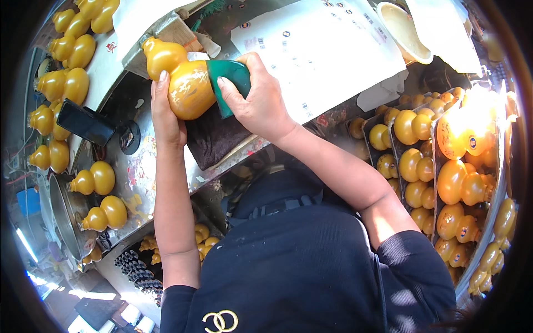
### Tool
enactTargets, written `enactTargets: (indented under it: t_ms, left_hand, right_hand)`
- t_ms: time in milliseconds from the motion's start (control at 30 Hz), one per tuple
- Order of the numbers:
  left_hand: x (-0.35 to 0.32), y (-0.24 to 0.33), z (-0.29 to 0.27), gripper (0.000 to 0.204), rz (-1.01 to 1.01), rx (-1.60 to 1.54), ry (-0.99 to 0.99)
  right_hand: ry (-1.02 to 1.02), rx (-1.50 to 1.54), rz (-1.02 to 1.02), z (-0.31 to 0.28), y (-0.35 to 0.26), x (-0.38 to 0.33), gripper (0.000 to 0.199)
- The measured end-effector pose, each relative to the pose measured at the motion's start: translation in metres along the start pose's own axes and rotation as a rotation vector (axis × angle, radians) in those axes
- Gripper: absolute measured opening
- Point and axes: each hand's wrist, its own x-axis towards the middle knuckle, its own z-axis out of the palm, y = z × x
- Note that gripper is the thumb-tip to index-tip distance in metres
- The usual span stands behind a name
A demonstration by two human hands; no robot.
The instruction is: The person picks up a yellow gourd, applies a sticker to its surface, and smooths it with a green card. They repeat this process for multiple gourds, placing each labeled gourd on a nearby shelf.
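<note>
A glossy yellow gourd-shaped bottle [191,91] with pale gold markings lies tilted in the air, its narrow end toward the upper left. My left hand [166,114] supports it from the left and below, thumb along its side near the waist. Against the wide base sits a smooth dark-green pad or cup-like piece [230,83], gripped by my right hand [264,100] with the thumb pressed on its face. Whether the green piece wraps the base or only leans on it, I cannot tell. Beneath both hands lies a dark brown cloth [216,139] at the bench edge.
White printed sheets [322,50] cover the bench ahead, beside a cream basin [402,30]. A phone on a stand [86,122] is at left, near several yellow gourds [102,177]. Racks of gourds [452,180] stand close on the right. A metal pan [66,211] sits lower left.
</note>
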Motion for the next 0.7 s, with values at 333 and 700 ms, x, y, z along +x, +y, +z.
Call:
enactTargets:
  t_ms: [333,700]
  left_hand:
    - [-0.003,0.001,0.003,0.041,-0.017,-0.008,0.014]
    - [-0.012,0.004,0.005,0.045,0.052,-0.002,0.037]
  right_hand:
    - [-0.012,-0.091,0.037,0.000,0.000,-0.001,0.031]
    - [-0.009,-0.030,-0.040,-0.015,-0.007,0.016,0.026]
